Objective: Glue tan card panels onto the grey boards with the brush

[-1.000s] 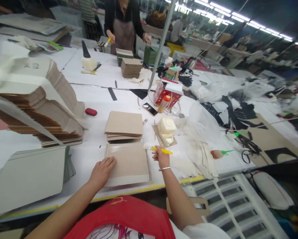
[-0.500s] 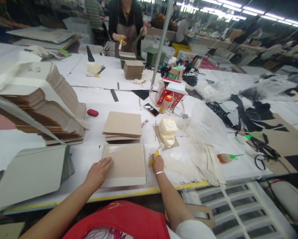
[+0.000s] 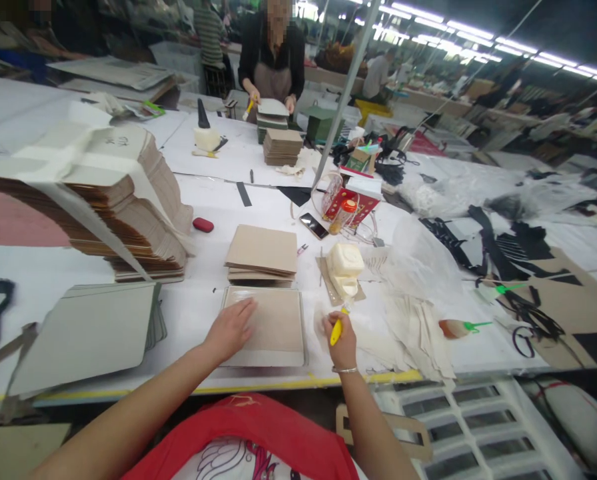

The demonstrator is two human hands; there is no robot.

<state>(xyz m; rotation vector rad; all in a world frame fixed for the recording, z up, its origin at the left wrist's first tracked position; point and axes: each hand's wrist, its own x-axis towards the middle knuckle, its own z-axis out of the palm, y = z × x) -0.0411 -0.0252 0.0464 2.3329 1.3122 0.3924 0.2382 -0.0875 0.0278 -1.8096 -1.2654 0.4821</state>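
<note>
My left hand point(image 3: 231, 329) lies flat with fingers stretched on the left part of a square brown board point(image 3: 277, 325) set on a larger grey sheet near the table's front edge. My right hand point(image 3: 343, 340) is closed round a yellow-handled brush point(image 3: 337, 328), just right of the board. The brush tip points up towards a cream glue jug point(image 3: 345, 267) standing on a scrap of cardboard. Behind the board lies a low stack of brown boards point(image 3: 262, 252).
A tall pile of folded cartons point(image 3: 103, 200) and grey sheets point(image 3: 86, 333) fill the left. A phone point(image 3: 314, 226), a red box point(image 3: 349, 199), a metal pole point(image 3: 346, 93) and white rags point(image 3: 418, 327) lie to the right. A person point(image 3: 273, 60) works at the far side.
My right hand swung the brush from lying over the board's right edge to pointing at the glue jug. The left hand stayed on the board. The view shifted left.
</note>
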